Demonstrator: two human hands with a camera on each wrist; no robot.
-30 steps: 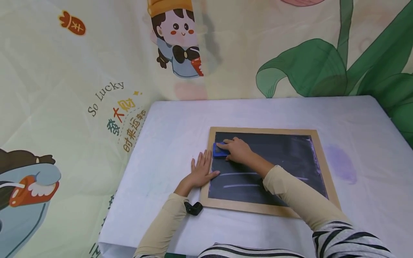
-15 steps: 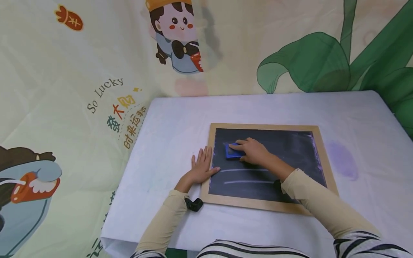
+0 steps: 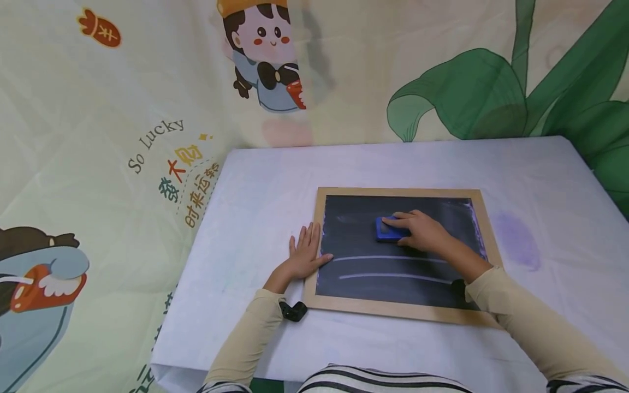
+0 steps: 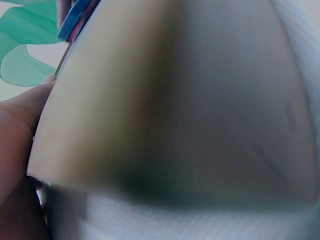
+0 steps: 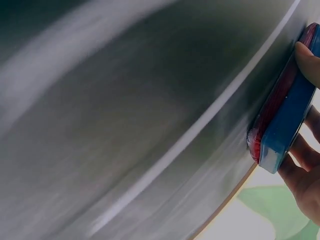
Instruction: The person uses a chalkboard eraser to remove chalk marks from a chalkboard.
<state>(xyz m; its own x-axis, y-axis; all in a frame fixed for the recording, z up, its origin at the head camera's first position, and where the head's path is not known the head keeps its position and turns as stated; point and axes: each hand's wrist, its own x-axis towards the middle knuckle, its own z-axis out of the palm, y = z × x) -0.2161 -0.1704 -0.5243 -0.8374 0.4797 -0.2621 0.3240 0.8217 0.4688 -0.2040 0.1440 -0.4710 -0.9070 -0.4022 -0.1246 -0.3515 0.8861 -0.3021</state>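
A wood-framed chalkboard [image 3: 358, 300] lies flat on the white-covered table, with two pale chalk lines [image 3: 388, 257] across its lower half. My right hand [image 3: 425, 233] grips a blue board eraser [image 3: 388, 232] by its sides, upper middle of the board. In the right wrist view the eraser [image 5: 287, 112] shows a red underside against the board, with thumb and fingers on opposite sides. My left hand [image 3: 303, 255] rests with straight fingers on the board's left frame, its thumb reaching over the black surface. Part of the left hand [image 4: 20, 130] shows in the left wrist view.
Faint chalk smears and purple residue [image 3: 479, 229] mark the board's right edge. A purple stain [image 3: 516, 240] colours the tablecloth right of the board. A printed curtain [image 3: 344, 71] hangs behind the table. A black wrist device [image 3: 294, 311] sits at the left wrist.
My right hand has slid the eraser rightward from the board's left edge to its upper middle. More of the two lines shows. The left hand has stayed on the frame.
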